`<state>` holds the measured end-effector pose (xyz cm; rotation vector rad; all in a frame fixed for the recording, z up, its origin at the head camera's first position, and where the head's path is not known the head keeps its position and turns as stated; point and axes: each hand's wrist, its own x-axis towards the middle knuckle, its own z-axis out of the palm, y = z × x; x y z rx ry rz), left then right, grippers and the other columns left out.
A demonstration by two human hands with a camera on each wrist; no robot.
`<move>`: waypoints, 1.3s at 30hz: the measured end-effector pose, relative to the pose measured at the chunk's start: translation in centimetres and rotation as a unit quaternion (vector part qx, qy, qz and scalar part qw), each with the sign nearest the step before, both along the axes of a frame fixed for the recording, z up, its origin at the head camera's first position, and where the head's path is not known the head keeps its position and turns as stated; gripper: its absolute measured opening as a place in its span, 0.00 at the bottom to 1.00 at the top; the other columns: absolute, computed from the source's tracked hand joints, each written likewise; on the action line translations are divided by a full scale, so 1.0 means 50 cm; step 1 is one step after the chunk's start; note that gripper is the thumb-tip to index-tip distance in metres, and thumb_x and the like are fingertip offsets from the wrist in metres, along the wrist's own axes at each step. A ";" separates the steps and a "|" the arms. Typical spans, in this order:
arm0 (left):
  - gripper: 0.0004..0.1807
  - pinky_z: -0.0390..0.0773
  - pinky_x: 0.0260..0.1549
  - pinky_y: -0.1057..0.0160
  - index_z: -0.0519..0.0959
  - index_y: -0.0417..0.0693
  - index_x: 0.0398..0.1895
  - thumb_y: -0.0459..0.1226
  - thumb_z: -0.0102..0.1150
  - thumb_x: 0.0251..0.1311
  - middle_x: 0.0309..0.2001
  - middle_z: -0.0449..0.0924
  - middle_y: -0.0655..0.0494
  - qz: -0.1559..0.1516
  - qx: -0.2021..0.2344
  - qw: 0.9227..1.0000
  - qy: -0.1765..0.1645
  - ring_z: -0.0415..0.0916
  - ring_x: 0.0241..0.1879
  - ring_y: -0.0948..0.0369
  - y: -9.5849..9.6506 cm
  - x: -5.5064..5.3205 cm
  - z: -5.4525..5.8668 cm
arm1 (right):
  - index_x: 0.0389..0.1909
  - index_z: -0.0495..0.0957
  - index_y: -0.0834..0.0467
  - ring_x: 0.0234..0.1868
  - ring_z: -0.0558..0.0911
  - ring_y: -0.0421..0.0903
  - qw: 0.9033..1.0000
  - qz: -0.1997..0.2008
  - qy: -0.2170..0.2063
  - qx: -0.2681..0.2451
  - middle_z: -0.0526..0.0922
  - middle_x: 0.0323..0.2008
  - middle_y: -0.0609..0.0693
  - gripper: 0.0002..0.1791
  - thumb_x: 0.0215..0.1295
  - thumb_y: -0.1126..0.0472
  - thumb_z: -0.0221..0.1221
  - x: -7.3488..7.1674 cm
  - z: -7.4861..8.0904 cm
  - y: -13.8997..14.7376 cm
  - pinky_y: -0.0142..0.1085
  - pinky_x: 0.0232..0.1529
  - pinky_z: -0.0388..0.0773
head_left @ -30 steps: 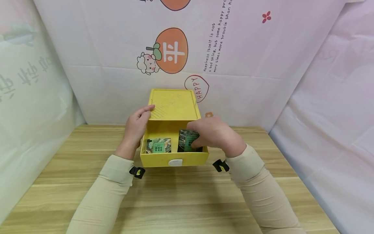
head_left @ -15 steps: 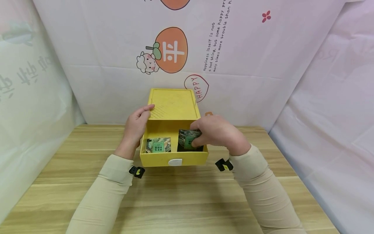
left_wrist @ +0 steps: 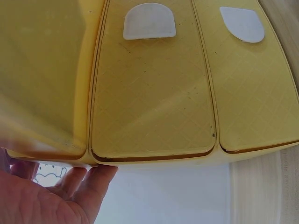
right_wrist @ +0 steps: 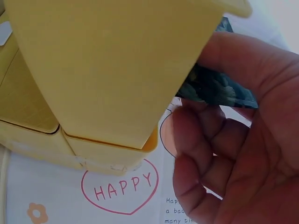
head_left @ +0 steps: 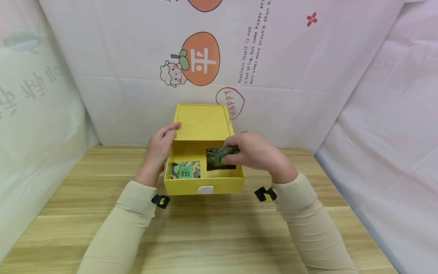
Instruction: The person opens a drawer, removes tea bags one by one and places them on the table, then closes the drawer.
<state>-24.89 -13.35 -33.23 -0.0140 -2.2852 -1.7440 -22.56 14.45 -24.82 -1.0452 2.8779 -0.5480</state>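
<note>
A small yellow drawer unit (head_left: 204, 121) stands against the back sheet, its top drawer (head_left: 181, 186) pulled out. My right hand (head_left: 258, 155) pinches a dark green tea sachet (head_left: 215, 159) between thumb and fingers, over the drawer's right half. In the right wrist view, part of this tea sachet (right_wrist: 217, 86) shows between thumb and fingers, beside the drawer's wall. Another tea sachet (head_left: 186, 170), lighter green with printed characters, lies in the drawer's left half. My left hand (head_left: 160, 146) rests against the unit's left side, a fingertip on its top.
Below the pulled-out drawer, the left wrist view shows closed drawer fronts (left_wrist: 154, 93) with white tabs (left_wrist: 149, 21). The wooden table (head_left: 205, 236) extends in front. Printed white sheets (head_left: 137, 45) enclose the back and both sides.
My right hand has drawn the dark tea sachet up and back from the drawer's front wall, and its lower edge now shows above the drawer floor. The left hand stays put.
</note>
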 end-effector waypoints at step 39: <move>0.25 0.65 0.49 0.54 0.78 0.58 0.71 0.46 0.41 0.78 0.74 0.72 0.61 0.002 -0.001 1.000 0.001 0.68 0.64 0.54 0.001 -0.001 0.001 | 0.57 0.83 0.63 0.37 0.79 0.43 0.904 -0.111 -0.052 -0.409 0.87 0.43 0.51 0.19 0.73 0.56 0.65 -0.031 -0.028 0.072 0.30 0.36 0.79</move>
